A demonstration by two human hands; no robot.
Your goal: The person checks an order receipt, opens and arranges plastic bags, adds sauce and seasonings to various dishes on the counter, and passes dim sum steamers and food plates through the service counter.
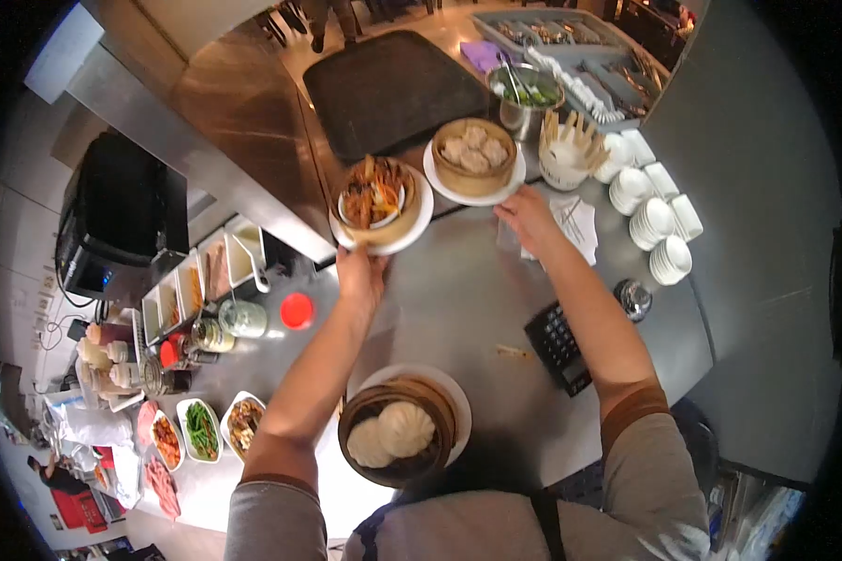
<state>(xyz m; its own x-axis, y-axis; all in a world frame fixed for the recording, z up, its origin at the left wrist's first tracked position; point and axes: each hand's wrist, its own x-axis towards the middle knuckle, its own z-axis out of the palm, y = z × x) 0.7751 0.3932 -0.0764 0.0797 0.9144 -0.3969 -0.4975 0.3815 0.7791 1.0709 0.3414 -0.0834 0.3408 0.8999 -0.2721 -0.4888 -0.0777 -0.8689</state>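
My left hand (360,278) grips the near edge of a white plate (423,217). On that plate stands a bamboo steamer (393,229) holding a small bowl of brown, sauced food (372,194), possibly chicken feet. My right hand (528,220) pinches the rim of a second white plate (437,178), which carries a bamboo steamer (474,182) of pale dumplings (477,148). Both plates are at the far side of the steel counter, beside a black tray (393,93). Close to my body, a third steamer with white buns (404,430) rests on another plate (460,402).
Right of the plates are a metal pot of greens (526,117), a tub of wooden sticks (563,168) and stacked white dishes (653,222). A calculator (558,348) lies under my right forearm. Jars (243,319) and filled dishes (199,430) stand at left; a metal post (206,140) rises there.
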